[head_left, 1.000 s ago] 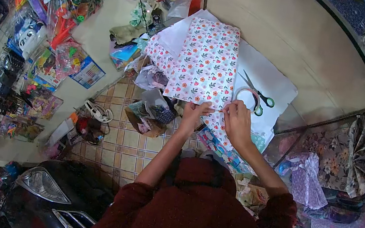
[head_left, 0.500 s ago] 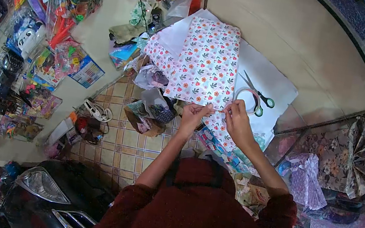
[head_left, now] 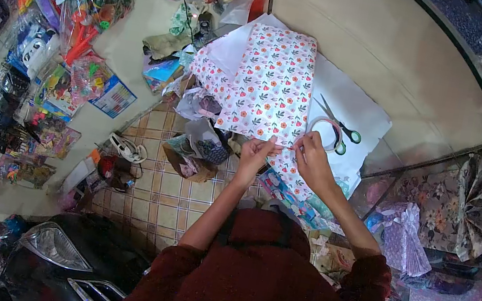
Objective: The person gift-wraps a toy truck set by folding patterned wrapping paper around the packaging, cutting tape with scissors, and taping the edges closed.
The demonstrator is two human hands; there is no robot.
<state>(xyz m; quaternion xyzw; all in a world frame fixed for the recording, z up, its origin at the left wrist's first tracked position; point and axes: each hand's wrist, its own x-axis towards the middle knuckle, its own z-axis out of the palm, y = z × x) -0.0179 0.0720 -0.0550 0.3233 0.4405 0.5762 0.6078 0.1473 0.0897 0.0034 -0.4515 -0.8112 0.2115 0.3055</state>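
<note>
A package wrapped in white floral wrapping paper (head_left: pixel 275 85) lies in front of me, with more of the same paper under its left side and below its near edge. My left hand (head_left: pixel 256 156) is closed, thumb and fingers pinching the paper at that near edge. Close by on the right, my right hand (head_left: pixel 311 160) also pinches the paper, near the package's lower right corner. Just beyond the right hand are a roll of tape (head_left: pixel 339 136) and scissors (head_left: pixel 354 136) with dark green handles, blades partly apart. Whatever is inside the wrapping is hidden.
Large white sheets (head_left: pixel 366 118) lie beneath the package. A bin (head_left: pixel 207 138) and an open cardboard box (head_left: pixel 189 167) stand on the tiled floor to the left. Packaged goods (head_left: pixel 88 14) hang further left. A black motorbike (head_left: pixel 74 256) is at the lower left.
Both hands stay at the near edge of the paper, with only a very slight shift of the fingers. The package, tape and scissors keep their places.
</note>
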